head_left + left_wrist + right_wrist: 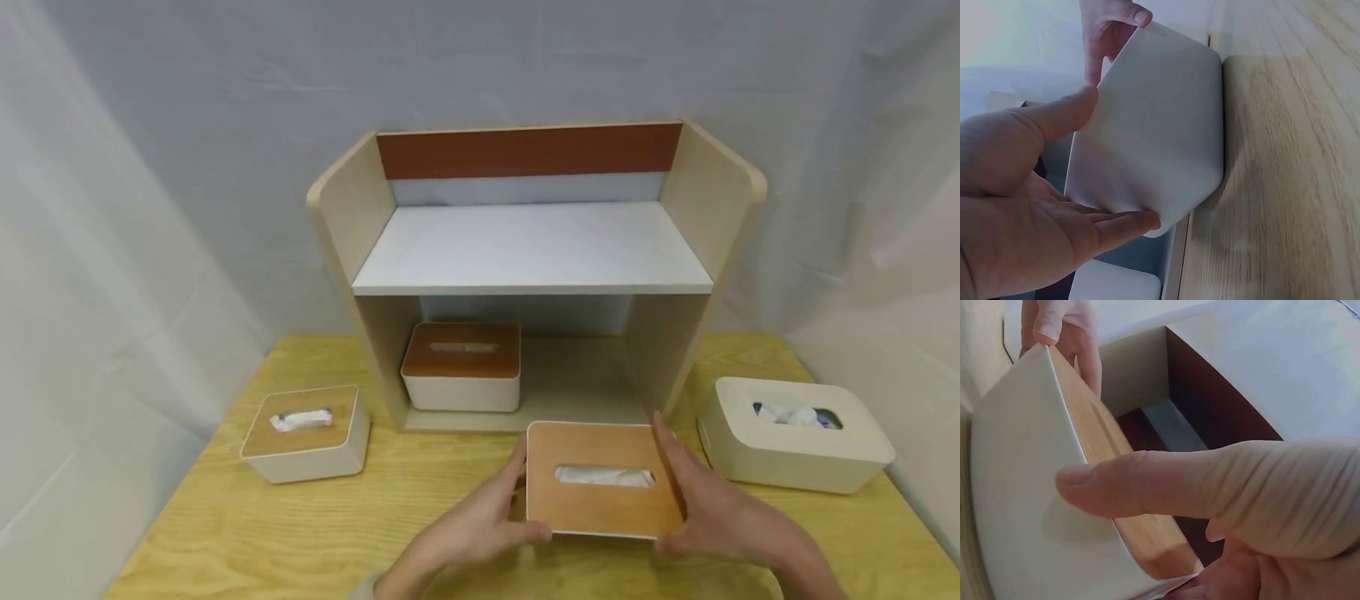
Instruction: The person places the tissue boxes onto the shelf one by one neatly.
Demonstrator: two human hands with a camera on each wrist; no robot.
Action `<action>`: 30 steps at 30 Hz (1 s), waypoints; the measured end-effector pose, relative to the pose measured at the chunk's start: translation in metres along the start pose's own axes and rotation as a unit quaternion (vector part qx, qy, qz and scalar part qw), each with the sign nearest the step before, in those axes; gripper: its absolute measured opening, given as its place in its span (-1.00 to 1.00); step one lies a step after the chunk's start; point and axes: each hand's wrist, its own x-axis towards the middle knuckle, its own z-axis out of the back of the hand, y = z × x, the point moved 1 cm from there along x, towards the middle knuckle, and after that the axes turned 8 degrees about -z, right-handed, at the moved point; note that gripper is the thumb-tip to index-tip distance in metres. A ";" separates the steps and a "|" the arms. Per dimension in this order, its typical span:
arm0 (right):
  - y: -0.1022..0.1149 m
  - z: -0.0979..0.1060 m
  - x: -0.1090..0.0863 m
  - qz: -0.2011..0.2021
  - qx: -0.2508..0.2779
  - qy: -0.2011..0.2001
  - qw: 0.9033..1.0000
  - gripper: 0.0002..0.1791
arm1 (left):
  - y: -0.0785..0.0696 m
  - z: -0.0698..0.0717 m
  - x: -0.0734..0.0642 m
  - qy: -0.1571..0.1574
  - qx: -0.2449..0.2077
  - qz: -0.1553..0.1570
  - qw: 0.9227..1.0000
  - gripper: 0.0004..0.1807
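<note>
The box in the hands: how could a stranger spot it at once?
Find the shelf on the table. In front of it, the left hand and right hand grip a white box with a wood-toned lid. Only it is held; the shelved box, left box and right box are untouched.

The held box point(1154, 119) looks like smooth matt plastic, its lid point(600, 512) fine-grained wood, its tissue point(604, 476) paper; the right box point(795, 450) matt plastic; the table point(300, 533) grained wood; the shelf point(534, 246) smooth board; the backdrop point(225, 167) creased sheeting
</note>
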 end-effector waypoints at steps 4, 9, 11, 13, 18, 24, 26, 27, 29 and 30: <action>0.001 -0.002 0.002 0.002 0.011 -0.012 1.000 0.50 | 0.002 0.000 0.000 -0.018 0.018 0.002 1.000 0.21; 0.002 -0.005 0.006 -0.015 0.022 -0.021 0.999 0.52 | 0.007 0.001 0.002 -0.030 0.014 -0.012 0.999 0.16; 0.003 -0.007 0.008 -0.023 0.023 -0.034 0.999 0.52 | 0.008 0.002 0.004 -0.037 0.017 -0.014 0.999 0.14; 0.003 -0.009 0.011 -0.021 0.025 -0.047 0.998 0.52 | 0.010 0.003 0.005 -0.046 0.030 -0.008 0.998 0.13; 0.003 -0.012 0.016 -0.010 0.038 -0.061 0.997 0.47 | 0.013 0.005 0.005 -0.062 0.050 0.025 0.997 0.08; -0.004 -0.011 0.018 0.007 0.054 -0.064 0.996 0.44 | 0.019 0.006 0.008 -0.076 0.002 0.017 0.997 0.01; -0.007 -0.010 0.020 0.017 0.062 -0.060 0.996 0.40 | 0.022 0.006 0.011 -0.085 -0.013 0.011 0.996 -0.01; -0.009 -0.009 0.020 0.020 0.068 -0.057 0.996 0.38 | 0.023 0.006 0.012 -0.089 -0.016 0.009 0.996 -0.03; -0.012 -0.007 0.022 0.023 0.077 -0.055 0.995 0.35 | 0.024 0.006 0.013 -0.096 -0.028 0.005 0.995 -0.05; -0.013 -0.007 0.023 0.025 0.081 -0.057 0.995 0.34 | 0.025 0.006 0.013 -0.098 -0.032 0.005 0.995 -0.07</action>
